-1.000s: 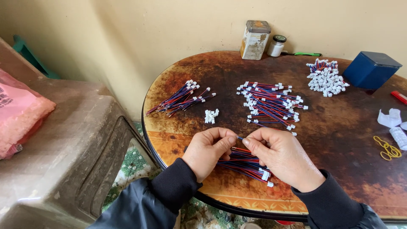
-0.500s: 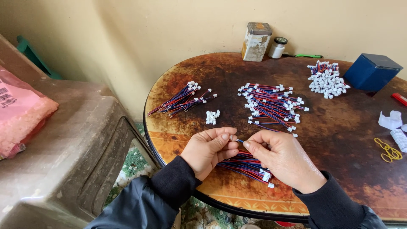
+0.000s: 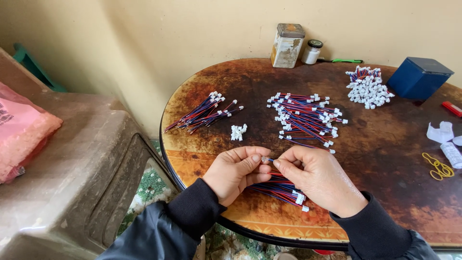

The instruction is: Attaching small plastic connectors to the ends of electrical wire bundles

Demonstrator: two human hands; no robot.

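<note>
My left hand (image 3: 236,171) pinches a small white connector (image 3: 264,159) between thumb and forefinger. My right hand (image 3: 320,178) holds a thin red-and-blue wire lead at that connector, the fingertips of both hands meeting. Under my hands lies a bundle of red-blue wires with white plugs (image 3: 284,190) near the table's front edge. A little pile of loose white connectors (image 3: 238,131) sits just beyond my left hand.
On the round brown table (image 3: 385,159) lie a wire bundle (image 3: 204,113) at left, a spread wire pile (image 3: 308,118) in the middle, a heap of white connectors (image 3: 368,89), a blue box (image 3: 419,77), a tin (image 3: 287,45), a jar (image 3: 313,51), yellow rubber bands (image 3: 438,166). A grey plastic chair (image 3: 72,168) with a pink bag (image 3: 21,137) stands left.
My hands have stayed over the front bundle, with only small finger movements at the connector. The view has shifted slightly.
</note>
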